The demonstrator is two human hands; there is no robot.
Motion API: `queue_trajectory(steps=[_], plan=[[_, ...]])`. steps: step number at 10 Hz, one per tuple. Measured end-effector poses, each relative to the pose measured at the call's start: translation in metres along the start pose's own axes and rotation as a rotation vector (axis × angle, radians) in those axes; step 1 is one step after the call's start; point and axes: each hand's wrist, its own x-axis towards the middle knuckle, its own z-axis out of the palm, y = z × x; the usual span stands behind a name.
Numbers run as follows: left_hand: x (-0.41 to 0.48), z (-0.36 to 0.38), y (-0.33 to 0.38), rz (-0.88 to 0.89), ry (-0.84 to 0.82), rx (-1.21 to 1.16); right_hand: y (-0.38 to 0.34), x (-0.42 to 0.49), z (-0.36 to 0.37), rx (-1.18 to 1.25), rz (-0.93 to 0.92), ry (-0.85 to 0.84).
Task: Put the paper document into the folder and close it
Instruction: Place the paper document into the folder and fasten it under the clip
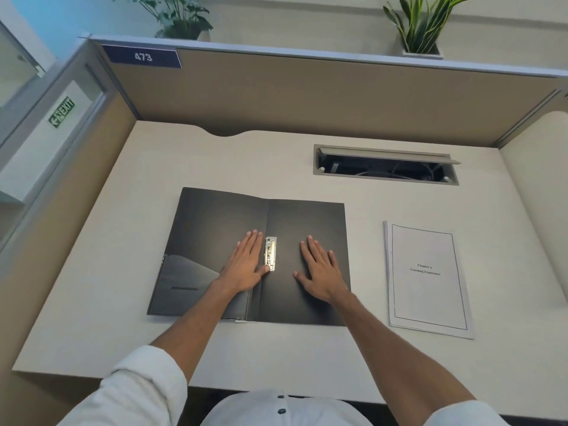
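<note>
A black folder (215, 222) lies spread open and flat in the middle of the desk, with a metal clip (270, 253) on its spine and a pocket on its left flap. My left hand (246, 265) rests flat on the left flap, its thumb touching the clip. On the right flap my right hand (319, 272) lies flat with fingers spread. Neither hand holds anything. The white paper document (427, 278), a thin stack with a printed title, lies on the desk to the right of the folder, apart from it.
A white desk (123, 272) sits inside tan cubicle walls. An open cable hatch (384, 167) with wires lies behind the folder at the back right. Two potted plants stand on the partition top. The desk's front edge runs just before my body.
</note>
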Motion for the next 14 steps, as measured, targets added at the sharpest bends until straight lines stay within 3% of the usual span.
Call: queue_trajectory(steps=[4, 7, 9, 10, 12, 14], plan=[[0.007, 0.004, -0.004, -0.068, -0.003, 0.038, 0.004, 0.006, 0.008, -0.013, -0.002, -0.019], [0.008, -0.016, -0.013, -0.019, -0.067, -0.153, 0.004, 0.007, 0.008, -0.036, -0.005, -0.033], [0.0, -0.018, -0.009, 0.158, -0.012, -0.133, 0.005, 0.006, 0.008, -0.029, -0.008, -0.03], [0.003, -0.018, -0.004, 0.149, 0.005, -0.069, 0.005, 0.005, 0.008, -0.016, -0.007, -0.024], [0.016, -0.039, 0.009, 0.064, 0.18, -0.177, 0.007, 0.006, 0.008, -0.022, -0.008, -0.032], [0.037, -0.048, 0.022, 0.007, 0.24, -0.269, 0.009, 0.009, 0.011, -0.034, -0.012, -0.026]])
